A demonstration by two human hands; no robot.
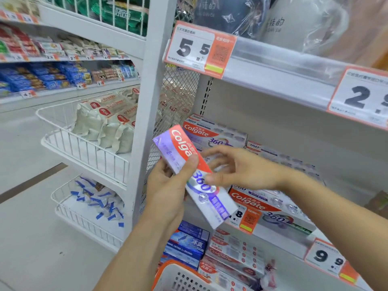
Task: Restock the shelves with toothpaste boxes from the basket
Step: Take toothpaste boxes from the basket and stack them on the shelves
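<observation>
Holding a Colgate box (194, 175) up before the shelf (279, 225), the left hand (170, 185) wraps it near its upper end, thumb across the face, fingers behind. The box's long axis slants down and rightward from that grip. The right hand (237, 166), fingers loosely spread, touches its middle from the far side, holding nothing. The stacked boxes (214, 133) lie just beyond, up and right; the basket (178, 276) sits below.

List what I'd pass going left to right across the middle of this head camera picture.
Wire basket of white packets → white shelf post → left hand holding the Colgate box → right hand → stacked Colgate boxes on the shelf.
</observation>
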